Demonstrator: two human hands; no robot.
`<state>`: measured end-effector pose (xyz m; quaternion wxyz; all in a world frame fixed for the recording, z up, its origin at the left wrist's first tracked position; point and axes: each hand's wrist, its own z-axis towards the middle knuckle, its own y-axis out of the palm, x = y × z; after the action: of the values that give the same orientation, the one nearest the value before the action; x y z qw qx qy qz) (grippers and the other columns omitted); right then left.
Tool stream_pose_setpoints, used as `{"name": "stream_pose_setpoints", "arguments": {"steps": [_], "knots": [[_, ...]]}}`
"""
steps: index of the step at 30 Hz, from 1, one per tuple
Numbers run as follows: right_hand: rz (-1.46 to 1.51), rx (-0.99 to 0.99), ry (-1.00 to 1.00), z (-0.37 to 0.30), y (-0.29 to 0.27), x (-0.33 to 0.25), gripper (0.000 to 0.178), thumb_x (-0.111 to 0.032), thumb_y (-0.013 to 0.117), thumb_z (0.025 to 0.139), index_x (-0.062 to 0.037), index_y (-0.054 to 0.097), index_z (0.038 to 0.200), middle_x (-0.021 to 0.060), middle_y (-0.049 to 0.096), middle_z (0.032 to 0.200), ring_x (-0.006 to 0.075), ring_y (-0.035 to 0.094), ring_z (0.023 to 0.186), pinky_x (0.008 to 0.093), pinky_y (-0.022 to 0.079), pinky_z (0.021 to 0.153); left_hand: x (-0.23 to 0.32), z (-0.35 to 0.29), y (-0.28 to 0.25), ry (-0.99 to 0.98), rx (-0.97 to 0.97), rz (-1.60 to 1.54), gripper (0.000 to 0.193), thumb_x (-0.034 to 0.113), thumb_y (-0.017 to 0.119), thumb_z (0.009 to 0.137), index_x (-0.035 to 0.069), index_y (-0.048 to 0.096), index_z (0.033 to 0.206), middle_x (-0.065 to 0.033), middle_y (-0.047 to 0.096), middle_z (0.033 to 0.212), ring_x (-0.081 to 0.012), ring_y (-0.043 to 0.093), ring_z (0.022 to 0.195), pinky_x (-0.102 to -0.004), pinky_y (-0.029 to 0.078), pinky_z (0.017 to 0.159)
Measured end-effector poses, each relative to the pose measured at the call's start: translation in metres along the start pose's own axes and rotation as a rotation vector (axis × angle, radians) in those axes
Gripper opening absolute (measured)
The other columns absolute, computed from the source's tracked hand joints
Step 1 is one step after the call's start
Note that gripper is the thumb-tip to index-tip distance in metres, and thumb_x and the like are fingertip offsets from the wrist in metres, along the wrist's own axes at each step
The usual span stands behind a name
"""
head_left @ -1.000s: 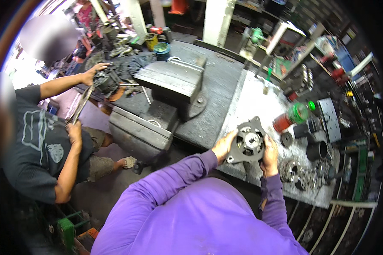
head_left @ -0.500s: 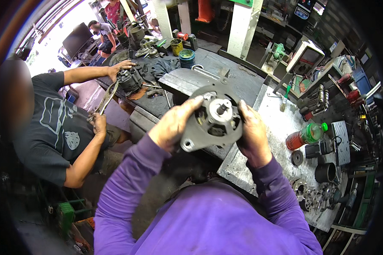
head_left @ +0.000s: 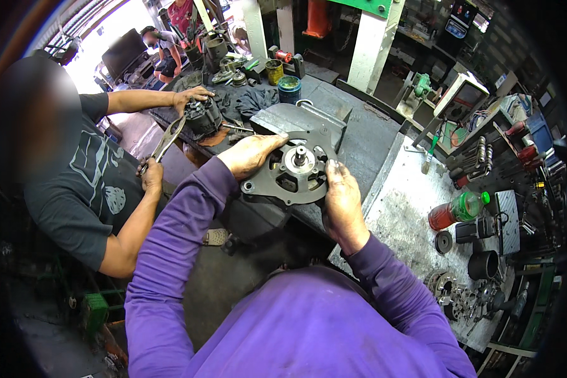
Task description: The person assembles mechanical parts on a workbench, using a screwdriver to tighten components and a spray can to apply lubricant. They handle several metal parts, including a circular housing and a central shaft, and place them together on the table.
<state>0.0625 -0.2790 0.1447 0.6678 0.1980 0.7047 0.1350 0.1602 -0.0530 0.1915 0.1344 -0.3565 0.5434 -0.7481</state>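
Between my two hands is an alternator (head_left: 298,165), with its dark grey flanged end plate, pale hub and short central shaft turned up toward me. My left hand (head_left: 258,155) grips its left side, thumb along the upper rim. On the opposite side my right hand (head_left: 344,205) is closed against the edge, fingers partly hidden beneath. The alternator is held close above a large grey metal block that looks like a vise (head_left: 324,129); I cannot tell whether they touch.
At left a co-worker holds a long-handled plier-like tool (head_left: 169,138) by another dark alternator (head_left: 203,118). Blue (head_left: 290,90) and yellow (head_left: 274,72) cans stand behind. On the right bench (head_left: 394,214) are a red-and-green bottle (head_left: 458,211), a black ring (head_left: 443,241) and several metal parts (head_left: 460,295).
Both hands have shifted the alternator left in the picture, and its shaft end now faces up more squarely. The view has turned slightly, and the co-worker's upper body appears further right.
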Motion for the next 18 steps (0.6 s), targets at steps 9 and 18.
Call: {"name": "stream_pose_setpoints", "arguments": {"steps": [9, 18], "knots": [[-0.304, 0.059, -0.058, -0.006, 0.008, 0.027, 0.061, -0.03, 0.056, 0.11, 0.0142, 0.038, 0.149, 0.0149, 0.059, 0.138, 0.0185, 0.055, 0.127, 0.0301, 0.039, 0.113, -0.019, 0.003, -0.011, -0.188, -0.179, -0.209, 0.045, 0.007, 0.043, 0.102, -0.003, 0.054, 0.145, -0.0271, 0.063, 0.137, -0.0404, 0.062, 0.128, -0.0457, 0.047, 0.112], [-0.33, 0.013, -0.132, -0.006, 0.006, 0.022, 0.059, -0.031, 0.059, 0.104, 0.0145, 0.05, 0.14, 0.0289, 0.058, 0.132, 0.0366, 0.057, 0.126, 0.0409, 0.042, 0.111, -0.036, 0.005, -0.004, -0.024, -0.215, -0.069, 0.046, 0.009, 0.041, 0.103, -0.002, 0.053, 0.147, -0.0248, 0.062, 0.141, -0.0379, 0.06, 0.131, -0.045, 0.045, 0.113]]}}
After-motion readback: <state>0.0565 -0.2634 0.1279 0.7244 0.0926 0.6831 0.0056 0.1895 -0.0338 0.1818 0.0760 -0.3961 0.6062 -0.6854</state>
